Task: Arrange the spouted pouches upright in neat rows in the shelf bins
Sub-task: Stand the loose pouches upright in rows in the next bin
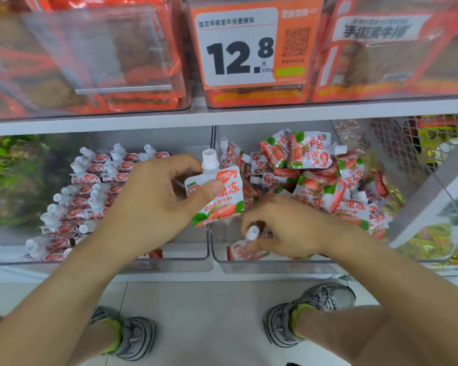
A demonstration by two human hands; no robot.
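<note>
My left hand (156, 204) pinches a white strawberry pouch (222, 204) with a white spout, held upright above the wall between two clear bins. My right hand (286, 228) reaches into the right bin (275, 262) and grips another pouch (242, 249) near the bin's front left corner, spout up. Behind that hand lies a loose heap of pouches (317, 167). The left bin (103, 261) holds several pouches standing in rows (85, 196), spouts pointing up and back.
The upper shelf carries clear bins of orange snack packs and a price tag reading 12.8 (238, 48). A wire mesh basket (418, 143) with other packs sits at the right. My two grey shoes stand on the tiled floor (209, 326) below.
</note>
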